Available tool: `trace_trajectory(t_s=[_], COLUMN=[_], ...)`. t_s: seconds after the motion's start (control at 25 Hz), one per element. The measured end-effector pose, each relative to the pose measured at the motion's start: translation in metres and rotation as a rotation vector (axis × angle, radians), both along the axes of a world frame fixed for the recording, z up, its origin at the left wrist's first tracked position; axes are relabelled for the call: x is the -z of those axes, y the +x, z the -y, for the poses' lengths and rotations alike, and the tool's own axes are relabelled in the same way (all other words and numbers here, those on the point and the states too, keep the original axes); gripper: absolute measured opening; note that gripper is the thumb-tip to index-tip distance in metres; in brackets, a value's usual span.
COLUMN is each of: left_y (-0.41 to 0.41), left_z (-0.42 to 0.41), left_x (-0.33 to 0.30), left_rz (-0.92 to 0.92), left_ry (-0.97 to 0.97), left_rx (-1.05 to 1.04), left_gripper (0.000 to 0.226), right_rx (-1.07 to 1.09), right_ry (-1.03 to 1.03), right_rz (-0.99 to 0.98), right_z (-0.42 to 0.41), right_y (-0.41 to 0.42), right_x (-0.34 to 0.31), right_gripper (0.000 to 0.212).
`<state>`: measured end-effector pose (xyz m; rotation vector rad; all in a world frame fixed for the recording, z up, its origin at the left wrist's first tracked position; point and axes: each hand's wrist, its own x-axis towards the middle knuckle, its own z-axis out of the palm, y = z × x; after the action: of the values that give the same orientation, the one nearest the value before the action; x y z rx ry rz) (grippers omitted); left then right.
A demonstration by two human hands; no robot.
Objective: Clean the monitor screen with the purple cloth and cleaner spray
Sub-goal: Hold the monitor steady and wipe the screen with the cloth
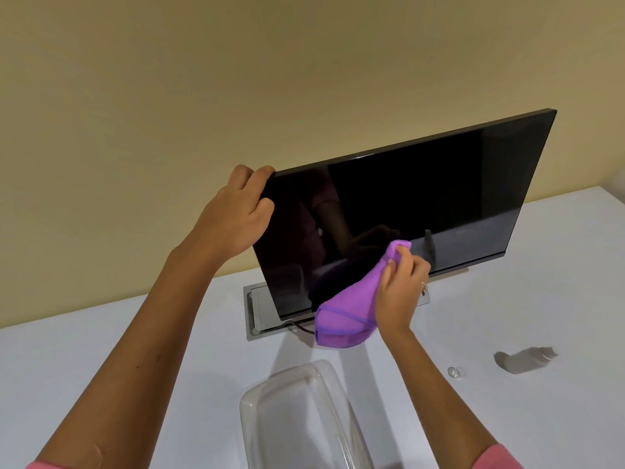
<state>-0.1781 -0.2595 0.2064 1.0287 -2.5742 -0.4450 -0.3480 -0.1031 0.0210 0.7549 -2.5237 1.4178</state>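
Hands count two, both bare, with a pink sleeve edge showing at each lower corner of the view. One monitor [422, 198] stands on the white table [101, 367], its dark glossy screen tilted and switched off, thin-framed, mirroring an arm and the room. Left hand [233, 214] is clenched around the monitor's upper left corner, fingers curled over the top edge and thumb lying on the front of the bezel. Right hand [400, 289], wearing a ring, is pinched on the single purple cloth [351, 309], pressing its bunched upper end against the lower middle of the screen while the rest hangs in a soft fold with a stitched hem, draping over the bottom edge of the panel. That hanging fold covers part of the grey rectangular base [258, 309] under the monitor, where a dark cable [301, 328] loops out. One clear plastic container [304, 418], rounded at its corners and see-through, sits near the bottom of the view between the two forearms. One translucent spray bottle [526, 358] lies on its side on the table to the right, well apart from the monitor, and one small clear cap [456, 371] rests just beside it. Behind everything is a plain yellowish wall [203, 79].
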Motion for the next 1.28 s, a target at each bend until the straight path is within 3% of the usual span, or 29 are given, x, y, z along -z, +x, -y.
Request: trace_trajectory(t_s=[0.28,0.44,0.56,0.68,0.88,0.96,1.12,1.28], left_y=[0.000,0.000,0.000,0.000,-0.001,-0.002,0.000,-0.002], left_z=[-0.003,-0.004,-0.005,-0.006,-0.004,-0.003,-0.004,-0.006], left_x=[-0.002,-0.002,-0.003,-0.003,-0.003,-0.002,0.001,-0.005], left_rz=[0.013,0.008,0.013,0.019,0.011,0.002,0.056,0.172], left_ry=[0.012,0.012,0.017,0.027,0.045,0.048,-0.008,-0.159], left_rx=[-0.015,-0.020,-0.021,-0.025,-0.032,-0.035,-0.043,-0.079], left_gripper=[0.046,0.046,0.046,0.046,0.046,0.048,0.057,0.063], right_rx=[-0.131,-0.370,-0.569,-0.593,-0.362,-0.230,0.014,0.053], right_ry=[-0.097,0.022,0.114,0.187,0.105,0.066,-0.071,-0.114], right_rz=[0.295,0.065,0.050,-0.079,0.062,0.045,0.211,0.244], right_z=[0.001,0.015,0.021,0.020,0.001,-0.012,-0.036,-0.045], right_y=[0.057,0.103,0.123,0.116,0.056,0.021,-0.055,-0.093], right_x=[0.001,0.014,0.025,0.024,0.013,0.012,0.001,-0.004], right_gripper=[0.009,0.017,0.022,0.025,0.014,0.017,0.021,0.025])
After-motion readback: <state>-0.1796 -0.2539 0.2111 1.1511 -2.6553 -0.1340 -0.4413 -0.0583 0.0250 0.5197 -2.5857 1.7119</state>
